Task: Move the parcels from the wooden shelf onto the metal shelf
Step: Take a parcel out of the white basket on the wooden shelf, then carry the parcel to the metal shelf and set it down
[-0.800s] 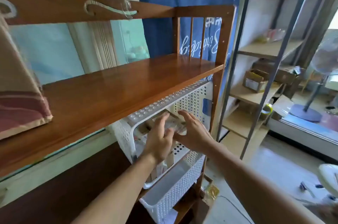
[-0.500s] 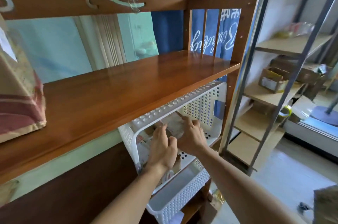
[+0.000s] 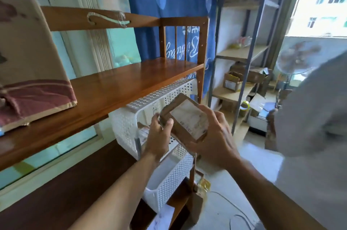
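Between both hands, left hand (image 3: 159, 135) and right hand (image 3: 216, 143) clamped on its ends: small brown cardboard parcel (image 3: 185, 118), long axis tilted, grey metal-framed shelf (image 3: 242, 55) lying rightward, right hand nearer.

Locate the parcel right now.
Head view, centre: the parcel is held between the left hand and right hand, just in front of the white basket under the wooden shelf.
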Motion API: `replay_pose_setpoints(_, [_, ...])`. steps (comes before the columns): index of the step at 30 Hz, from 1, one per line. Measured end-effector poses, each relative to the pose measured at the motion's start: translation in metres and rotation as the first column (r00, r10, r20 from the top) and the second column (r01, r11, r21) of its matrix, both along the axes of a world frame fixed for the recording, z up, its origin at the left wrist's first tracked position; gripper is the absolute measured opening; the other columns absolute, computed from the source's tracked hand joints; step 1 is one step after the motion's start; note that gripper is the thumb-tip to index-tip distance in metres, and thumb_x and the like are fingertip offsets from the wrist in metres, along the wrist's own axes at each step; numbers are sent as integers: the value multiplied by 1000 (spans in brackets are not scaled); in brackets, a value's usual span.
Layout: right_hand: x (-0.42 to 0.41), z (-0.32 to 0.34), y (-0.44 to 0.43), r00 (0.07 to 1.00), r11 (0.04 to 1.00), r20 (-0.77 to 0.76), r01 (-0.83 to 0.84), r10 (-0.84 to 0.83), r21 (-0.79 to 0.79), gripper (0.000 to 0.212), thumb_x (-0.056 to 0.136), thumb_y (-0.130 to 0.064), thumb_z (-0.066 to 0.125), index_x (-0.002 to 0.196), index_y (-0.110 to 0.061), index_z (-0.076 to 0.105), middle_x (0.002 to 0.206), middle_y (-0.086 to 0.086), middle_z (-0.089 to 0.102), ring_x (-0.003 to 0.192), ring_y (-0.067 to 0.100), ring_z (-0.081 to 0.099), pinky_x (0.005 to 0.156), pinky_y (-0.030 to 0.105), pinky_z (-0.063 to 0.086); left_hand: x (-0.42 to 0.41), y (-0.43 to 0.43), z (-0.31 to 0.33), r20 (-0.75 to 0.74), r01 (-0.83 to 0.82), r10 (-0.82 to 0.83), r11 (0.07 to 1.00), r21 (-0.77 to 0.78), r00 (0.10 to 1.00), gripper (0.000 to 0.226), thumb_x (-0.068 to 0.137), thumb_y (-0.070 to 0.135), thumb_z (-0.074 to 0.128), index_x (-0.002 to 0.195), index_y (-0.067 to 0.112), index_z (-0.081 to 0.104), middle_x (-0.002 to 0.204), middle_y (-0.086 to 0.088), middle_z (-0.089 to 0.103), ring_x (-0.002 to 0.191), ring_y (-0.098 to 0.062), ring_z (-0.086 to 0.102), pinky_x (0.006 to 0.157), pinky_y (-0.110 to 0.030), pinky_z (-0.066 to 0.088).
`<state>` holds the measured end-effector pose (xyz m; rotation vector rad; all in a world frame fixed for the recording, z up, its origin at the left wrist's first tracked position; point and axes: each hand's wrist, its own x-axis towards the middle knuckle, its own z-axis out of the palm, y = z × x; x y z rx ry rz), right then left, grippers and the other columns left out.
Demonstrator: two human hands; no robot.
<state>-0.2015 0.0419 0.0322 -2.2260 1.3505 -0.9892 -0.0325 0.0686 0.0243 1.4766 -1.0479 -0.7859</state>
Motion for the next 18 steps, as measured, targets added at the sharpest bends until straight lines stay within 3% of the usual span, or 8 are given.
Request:
replay_pose_setpoints(2, [-18, 10, 47, 997, 993, 8, -74, 75, -97, 109, 56, -60, 81, 151, -42, 30, 140, -2, 43, 124, 18, 48, 93, 38, 56, -3, 41, 7, -197, 69, -81, 995, -67, 977, 29, 101, 39, 55, 127, 29, 47, 136, -4, 63, 105, -5, 63, 83, -15, 56])
replay_pose_setpoints(5, [-37, 20, 114, 983, 969, 37, -172, 181, -178, 106, 58, -43, 90, 145, -47, 30, 140, -14, 37, 125, -7, 42, 96, 17, 51, 13, 110, 9, -376, 127, -159, 986, -107, 913, 59, 80, 58, 66, 121, 21, 49, 124, -10, 68, 108, -28, 69, 100, -52, 56])
replay_pose_setpoints(7, [-36, 25, 154, 959, 953, 106, -240, 263, -187, 105, 61, -33, 91, 143, -50, 28, 143, -17, 34, 132, -13, 35, 100, 9, 46, 33, 155, 7, -436, 144, -195, 979, -147, 878, 74, 76, 58, 77, 124, 9, 51, 120, -17, 72, 108, -38, 73, 99, -61, 54])
replay_pose_setpoints(8, [-31, 27, 170, 942, 943, 139, -277, 304, -188, 106, 62, -27, 92, 144, -49, 28, 146, -17, 32, 137, -11, 33, 103, 11, 45, 42, 178, 9, -463, 124, -189, 978, -168, 866, 68, 75, 53, 80, 119, 8, 54, 113, -16, 76, 103, -35, 76, 94, -59, 58])
replay_pose_setpoints(10, [-12, 30, 199, 911, 920, 171, -346, 377, -184, 105, 64, -19, 87, 146, -50, 28, 155, -15, 25, 150, 2, 24, 113, 33, 45, 55, 222, 12, -503, 38, -151, 973, -228, 851, 38, 77, 36, 77, 98, 15, 54, 88, -5, 77, 79, -18, 80, 71, -44, 65])
replay_pose_setpoints(13, [32, 41, 240, 864, 887, 213, -422, 456, -187, 101, 68, -21, 77, 148, -53, 25, 164, -21, 16, 158, 12, 9, 117, 54, 37, 81, 289, 27, -439, -97, -46, 950, -297, 897, 31, 86, 18, 73, 110, 22, 52, 92, -4, 72, 74, -14, 72, 60, -30, 60])
replay_pose_setpoints(15, [65, 49, 264, 794, 846, 293, -503, 532, -174, 101, 72, -6, 76, 154, -37, 26, 156, -34, 27, 153, -3, 21, 114, 39, 44, 103, 335, 37, -365, -170, 31, 920, -353, 930, 48, 84, 17, 77, 123, 27, 51, 109, -9, 66, 89, -22, 69, 68, -34, 60])
replay_pose_setpoints(18, [118, 62, 304, 702, 793, 409, -600, 583, -101, 103, 73, 9, 68, 159, -23, 21, 122, -54, 47, 119, -25, 49, 88, 9, 51, 136, 407, 50, -301, -286, 161, 854, -435, 940, 66, 72, 29, 76, 132, 33, 48, 114, -8, 68, 96, -23, 69, 72, -39, 60])
